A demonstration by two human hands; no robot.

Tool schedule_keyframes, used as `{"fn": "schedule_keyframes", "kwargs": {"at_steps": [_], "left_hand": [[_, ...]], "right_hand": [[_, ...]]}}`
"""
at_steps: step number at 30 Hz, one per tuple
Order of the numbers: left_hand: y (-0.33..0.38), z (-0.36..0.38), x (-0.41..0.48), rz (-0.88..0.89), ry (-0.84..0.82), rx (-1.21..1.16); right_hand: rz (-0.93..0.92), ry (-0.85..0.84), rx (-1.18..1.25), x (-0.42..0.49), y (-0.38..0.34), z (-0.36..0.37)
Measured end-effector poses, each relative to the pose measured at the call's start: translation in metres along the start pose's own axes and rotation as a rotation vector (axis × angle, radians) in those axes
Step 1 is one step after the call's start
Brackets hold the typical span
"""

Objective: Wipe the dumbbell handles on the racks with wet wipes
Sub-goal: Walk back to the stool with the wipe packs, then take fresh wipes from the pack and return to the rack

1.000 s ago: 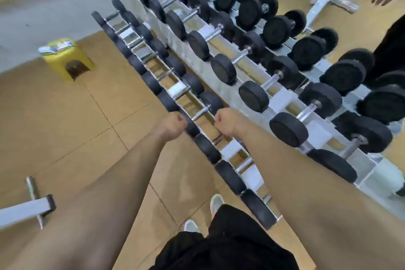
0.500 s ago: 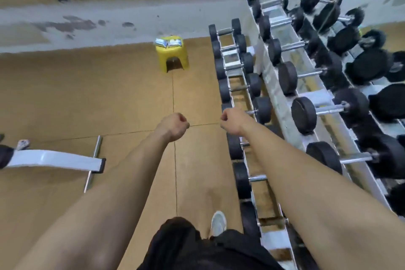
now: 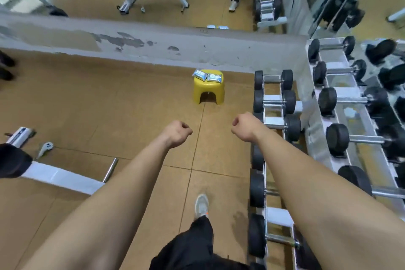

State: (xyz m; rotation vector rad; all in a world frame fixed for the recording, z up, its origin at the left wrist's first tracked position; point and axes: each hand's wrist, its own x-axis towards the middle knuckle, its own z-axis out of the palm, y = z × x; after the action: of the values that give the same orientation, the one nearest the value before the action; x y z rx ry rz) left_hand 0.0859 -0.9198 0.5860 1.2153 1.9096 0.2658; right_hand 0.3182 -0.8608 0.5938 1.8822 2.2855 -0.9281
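Brown gym floor (image 3: 109, 105) lies ahead, with dumbbell handles (image 3: 348, 100) in racks (image 3: 315, 120) on the right. I see my left hand (image 3: 178, 132) and right hand (image 3: 243, 127) curled into fists, and wet wipes (image 3: 207, 76) lying on the far yellow stool (image 3: 208, 94).

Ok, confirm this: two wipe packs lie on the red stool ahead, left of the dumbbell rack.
Wrong on colour: the stool is yellow, not red, as the head view shows. The two wipe packs do lie on it, left of the dumbbell rack.
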Motion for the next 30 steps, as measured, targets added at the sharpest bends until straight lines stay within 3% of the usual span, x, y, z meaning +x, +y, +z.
{"fn": "schedule_keyframes", "kwargs": {"at_steps": [9,20,30], "left_hand": [[0.118,-0.078,0.200,-0.002,-0.022,0.066],[0.247,-0.086,0.454,-0.084,-0.081,0.129],[0.258,-0.055,0.675,-0.202,-0.205,0.119]], "right_hand": [[-0.029,-0.011,0.018,0.203,-0.019,-0.103],[0.011,-0.121,0.044,0.488,0.052,-0.195],[0.195,-0.347,0.064,0.708,0.125,-0.160]]}}
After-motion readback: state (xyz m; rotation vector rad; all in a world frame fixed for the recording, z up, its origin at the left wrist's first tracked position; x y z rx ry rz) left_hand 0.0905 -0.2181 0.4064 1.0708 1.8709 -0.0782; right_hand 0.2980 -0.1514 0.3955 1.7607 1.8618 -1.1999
